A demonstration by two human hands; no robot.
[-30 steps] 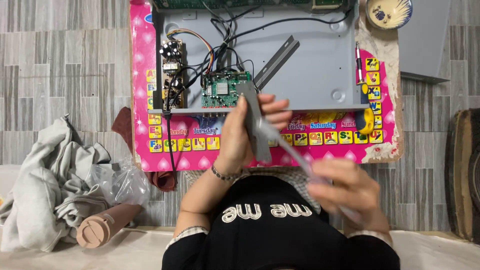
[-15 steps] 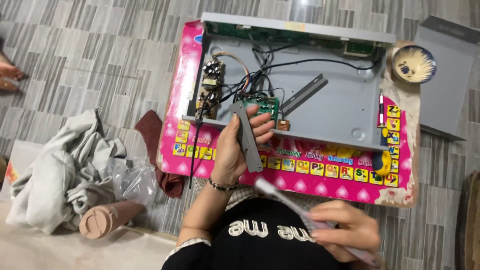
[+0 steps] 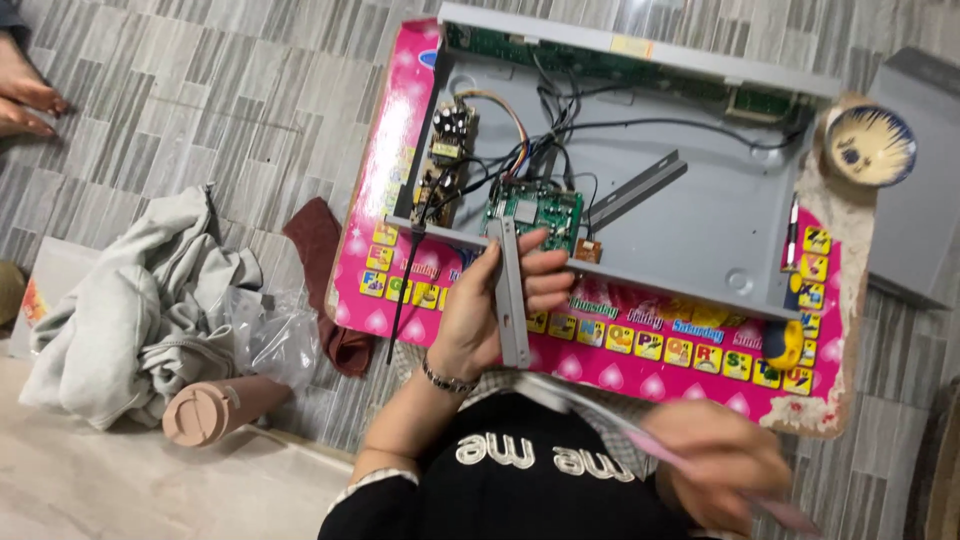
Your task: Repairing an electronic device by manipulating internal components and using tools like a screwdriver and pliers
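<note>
From the head view, your left hand [image 3: 495, 300] is closed around a grey metal bar [image 3: 511, 295], held upright over the pink mat [image 3: 640, 350], just in front of the open grey chassis [image 3: 700, 230] and its green circuit board [image 3: 535, 210]. Your right hand [image 3: 715, 465] is blurred; it grips a thin pink tool [image 3: 790, 517], low beside your body.
</note>
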